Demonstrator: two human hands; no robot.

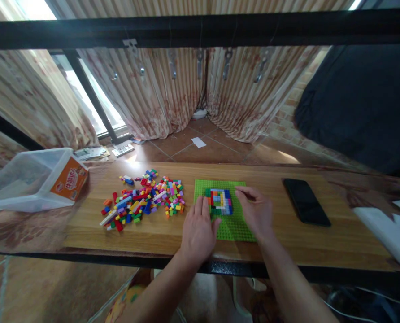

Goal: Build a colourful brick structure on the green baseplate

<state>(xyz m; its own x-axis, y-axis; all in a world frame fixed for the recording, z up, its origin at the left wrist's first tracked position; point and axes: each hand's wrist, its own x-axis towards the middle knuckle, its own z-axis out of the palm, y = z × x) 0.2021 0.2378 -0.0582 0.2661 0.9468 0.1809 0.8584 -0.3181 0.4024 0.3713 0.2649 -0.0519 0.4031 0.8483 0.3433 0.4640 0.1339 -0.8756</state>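
Note:
A green studded baseplate lies on the wooden board, bearing a low square build of colourful toy bricks with red, yellow, white and blue rows. My left hand rests over the plate's left side, its fingers stretched out flat beside the build and its thumb apart. Over the right part of the plate, my right hand is closed in a pinch just right of the build. Whatever sits between those fingertips, if anything, is too small to tell.
Loose toy bricks are spread in a pile left of the plate. A clear plastic bin with an orange label lies at the far left. A black phone lies to the right. A dark metal bar crosses above the board.

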